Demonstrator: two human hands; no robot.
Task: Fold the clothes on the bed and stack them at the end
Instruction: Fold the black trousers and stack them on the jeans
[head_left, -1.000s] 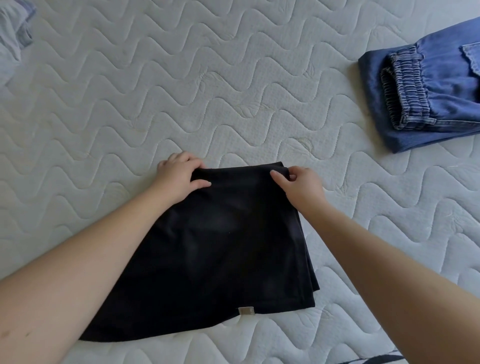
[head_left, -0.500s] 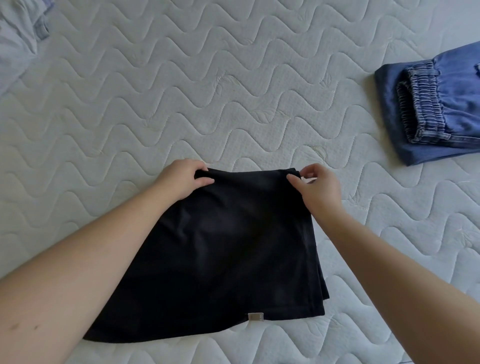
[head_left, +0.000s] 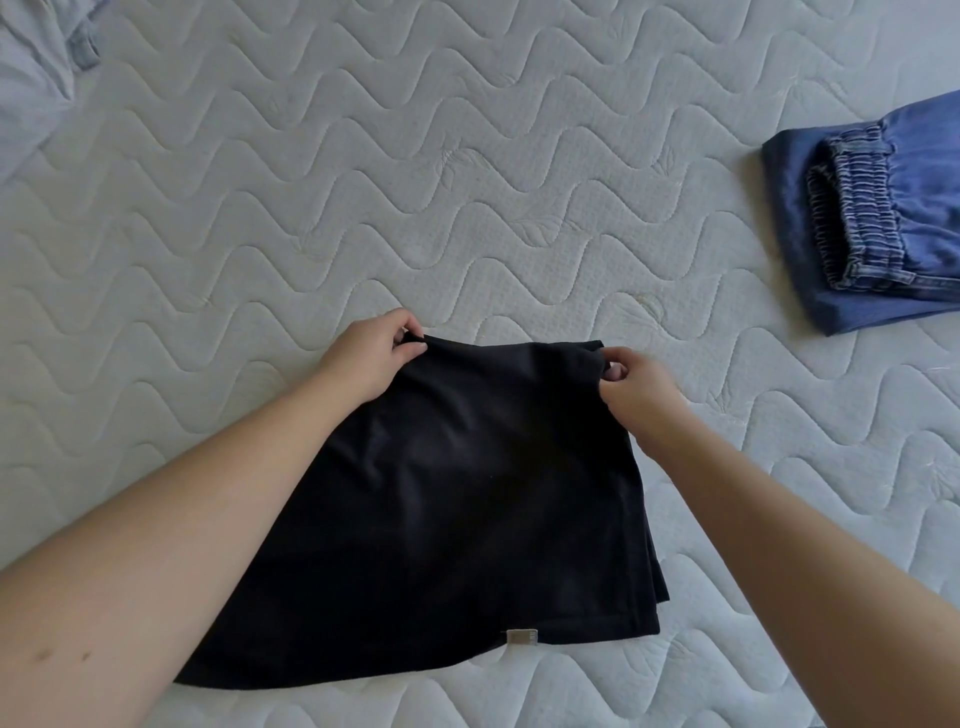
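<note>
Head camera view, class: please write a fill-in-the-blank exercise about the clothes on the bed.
1. Both hands pinch the far edge of the ____ garment.
2. The left hand and right hand each grip one far ____.
3. The folded jeans are coloured ____.
4. The jeans lie on the person's ____ side.

Missing: black; corner; blue; right

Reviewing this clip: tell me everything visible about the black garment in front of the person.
The black garment is a plain, matte, soft-looking fabric, folded into a rough rectangle with layered edges showing along its right side. A small pale tag sits at its near hem. It lies on the quilted white mattress. The left hand pinches its far left corner and the right hand its far right corner; the far edge looks slightly lifted. The left forearm hides part of it.
</note>
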